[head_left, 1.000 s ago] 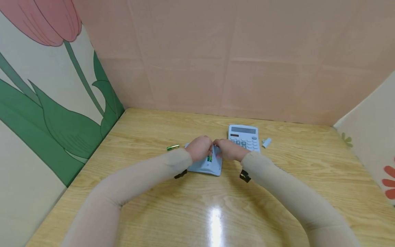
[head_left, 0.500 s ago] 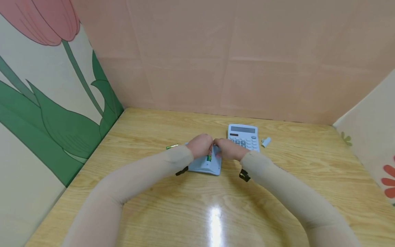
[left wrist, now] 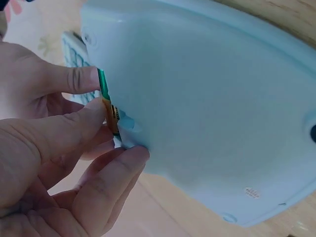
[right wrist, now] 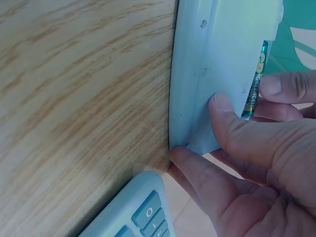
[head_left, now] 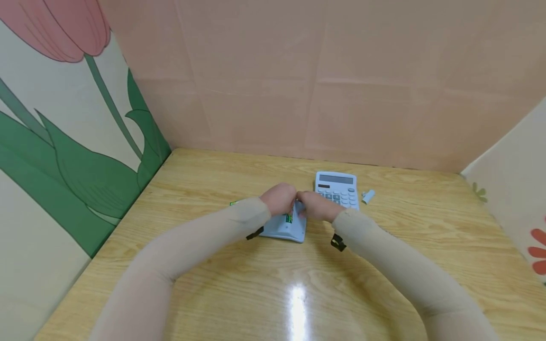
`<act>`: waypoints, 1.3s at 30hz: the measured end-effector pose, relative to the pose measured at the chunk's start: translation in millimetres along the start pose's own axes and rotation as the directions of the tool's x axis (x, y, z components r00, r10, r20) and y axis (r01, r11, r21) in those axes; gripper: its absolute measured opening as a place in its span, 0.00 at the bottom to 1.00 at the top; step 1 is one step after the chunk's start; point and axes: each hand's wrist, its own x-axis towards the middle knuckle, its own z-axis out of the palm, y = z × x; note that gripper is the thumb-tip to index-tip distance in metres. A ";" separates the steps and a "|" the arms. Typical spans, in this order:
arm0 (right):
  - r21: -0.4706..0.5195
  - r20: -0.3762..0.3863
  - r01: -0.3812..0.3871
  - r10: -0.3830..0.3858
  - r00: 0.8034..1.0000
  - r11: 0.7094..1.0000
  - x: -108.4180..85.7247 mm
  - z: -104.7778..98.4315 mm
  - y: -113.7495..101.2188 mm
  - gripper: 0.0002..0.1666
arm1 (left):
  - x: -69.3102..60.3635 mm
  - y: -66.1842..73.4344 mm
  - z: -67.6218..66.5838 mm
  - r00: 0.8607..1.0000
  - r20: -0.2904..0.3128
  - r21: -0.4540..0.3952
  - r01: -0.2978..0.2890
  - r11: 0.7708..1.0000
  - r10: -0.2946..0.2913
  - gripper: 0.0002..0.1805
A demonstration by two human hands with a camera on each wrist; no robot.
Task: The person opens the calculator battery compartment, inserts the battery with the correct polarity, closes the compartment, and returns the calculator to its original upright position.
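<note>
A light blue calculator lies face down on the table between the hands. A green and copper battery sits in the open battery slot of its back; the head view shows a green part there. My left hand is bent over the slot, its thumb on the battery and its fingers beside it at the slot's edge. With thumb on the back and fingers at the rim, my right hand grips the calculator's far right edge. The inside of the slot is mostly hidden.
A second calculator lies face up behind my right hand. To its right rests a small light blue piece, perhaps a battery cover. Another green battery lies left of the hands, mostly behind my sleeve. Walls stand at the back and sides.
My left hand and forearm have shifted slightly right and up, and the sleeve now covers most of the loose battery. The right hand has stayed nearly still on the calculator.
</note>
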 end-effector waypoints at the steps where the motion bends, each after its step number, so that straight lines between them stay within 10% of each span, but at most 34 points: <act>1: 0.000 0.001 0.001 -0.001 1.000 1.000 -0.4 0.0 -0.1 0.28 | 0.3 0.6 -0.3 1.000 0.007 -0.010 0.006 1.000 -0.006 0.15; 39: -0.023 0.000 -0.012 0.012 1.000 1.000 -1.5 0.0 -3.5 0.27 | -4.0 4.1 1.1 0.998 -0.035 -0.046 0.058 0.997 -0.059 0.09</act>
